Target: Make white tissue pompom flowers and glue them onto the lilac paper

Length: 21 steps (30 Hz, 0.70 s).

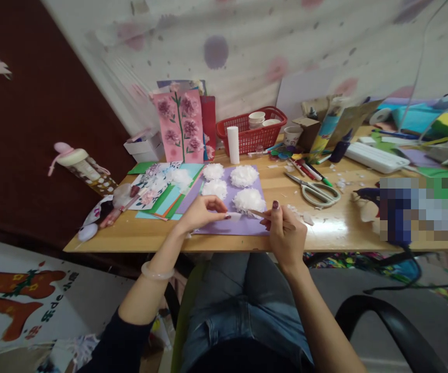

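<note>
Past the lap (pixel 227 295), the left hand (pixel 207 211) makes a pinch, and the right hand (pixel 289 231) curls up like a fist.

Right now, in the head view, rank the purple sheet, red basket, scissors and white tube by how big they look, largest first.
1. Purple sheet, though partly covered
2. Red basket
3. Scissors
4. White tube

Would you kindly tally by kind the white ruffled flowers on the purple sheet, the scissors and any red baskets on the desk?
White ruffled flowers on the purple sheet: 4
Scissors: 1
Red plastic basket: 1
Total: 6
</note>
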Available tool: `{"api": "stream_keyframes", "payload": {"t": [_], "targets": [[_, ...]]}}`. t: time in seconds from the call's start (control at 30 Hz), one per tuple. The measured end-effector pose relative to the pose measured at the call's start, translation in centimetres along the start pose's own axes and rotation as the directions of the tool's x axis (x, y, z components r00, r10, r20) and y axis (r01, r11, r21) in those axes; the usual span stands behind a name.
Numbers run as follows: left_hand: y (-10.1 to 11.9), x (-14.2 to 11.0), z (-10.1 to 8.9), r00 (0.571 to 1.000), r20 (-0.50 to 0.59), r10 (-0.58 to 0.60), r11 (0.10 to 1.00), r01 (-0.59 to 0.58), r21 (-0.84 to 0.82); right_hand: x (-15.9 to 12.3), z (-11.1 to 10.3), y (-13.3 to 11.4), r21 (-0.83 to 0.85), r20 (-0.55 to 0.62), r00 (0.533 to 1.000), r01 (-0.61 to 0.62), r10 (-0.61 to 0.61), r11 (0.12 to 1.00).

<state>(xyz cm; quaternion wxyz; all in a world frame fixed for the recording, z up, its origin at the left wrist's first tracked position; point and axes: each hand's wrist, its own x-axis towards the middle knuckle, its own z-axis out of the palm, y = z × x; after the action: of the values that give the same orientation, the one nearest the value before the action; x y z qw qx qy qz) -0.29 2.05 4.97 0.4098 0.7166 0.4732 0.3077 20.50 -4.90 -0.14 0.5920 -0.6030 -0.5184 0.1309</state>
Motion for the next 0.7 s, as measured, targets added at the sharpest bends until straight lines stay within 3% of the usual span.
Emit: {"api": "stream_keyframes", "payload": {"t": [0.13,0.3,0.5,0.7], "targets": [[0.6,0.5,2.4,0.996,0.035,0.08,0.992,-0.083,0.098,0.2,-0.3,0.5,-0.051,0.007,0.999,0.035,-0.034,0.998],[1.0,1.0,3.8,0.986,0.015,0.167,0.969,-0.167,0.179,0.2,-0.5,0.7,-0.066,-0.022,0.999,0.025,-0.026,0.997],[0.8,1.0,3.5,0.973,0.013,0.228,0.945,-0.225,0.238,0.2,-0.6,0.3,-0.034,-0.029,0.999,0.032,-0.033,0.999],[0.0,0.3,2.2,0.972,0.026,0.232,0.939,-0.231,0.255,-0.1,0.2,-0.1,-0.044,0.052,0.993,0.109,-0.107,0.993]]}}
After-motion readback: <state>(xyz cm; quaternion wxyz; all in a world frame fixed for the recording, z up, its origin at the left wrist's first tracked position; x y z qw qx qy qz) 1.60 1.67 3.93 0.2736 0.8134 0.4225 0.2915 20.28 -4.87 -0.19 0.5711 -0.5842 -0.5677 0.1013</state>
